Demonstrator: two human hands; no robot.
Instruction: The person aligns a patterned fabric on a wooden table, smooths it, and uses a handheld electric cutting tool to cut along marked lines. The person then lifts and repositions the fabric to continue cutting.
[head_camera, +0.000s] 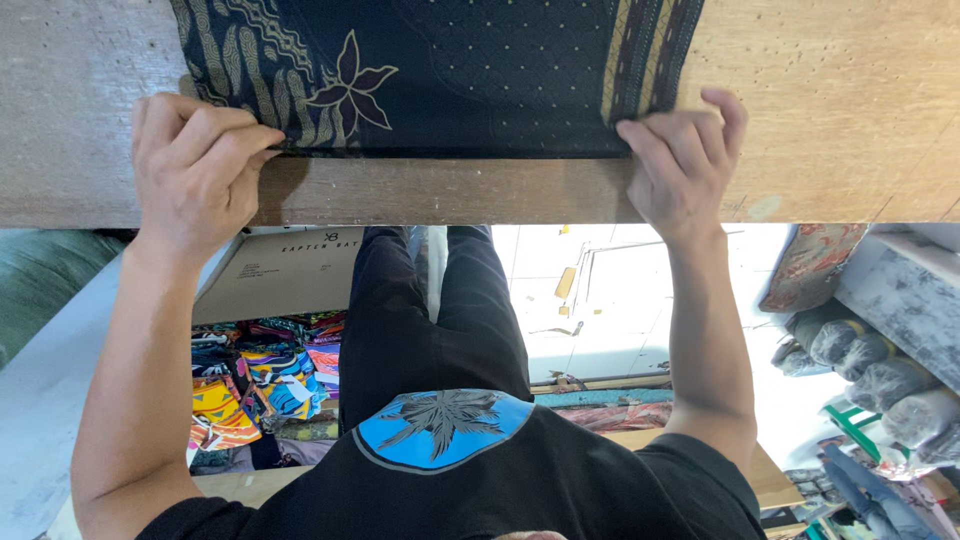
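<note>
Two hands of yours are on one dark cloth (450, 70), which lies flat on a wide wooden table (850, 110). The cloth is navy with small dots, leaf patterns at its left side, a flower shape and striped bands near its right side. Its near edge runs just behind the table edge, and a strip of bare wood shows between them.

Below the table you see your own legs in black trousers (420, 320) and your black shirt with a blue round print. To the left of your legs stands a cardboard box (280, 280), and a pile of bright folded fabrics (260, 380) lies beneath it. At the right side there are rolls wrapped in grey plastic (880, 370) near a shelf.

Your left hand (195, 165) is curled, with the fingers bent and pinching the left corner of the cloth. Your right hand (680, 160) grips the right corner, thumb and fingers closed on the edge. Nothing stands between your hands and the cloth.
</note>
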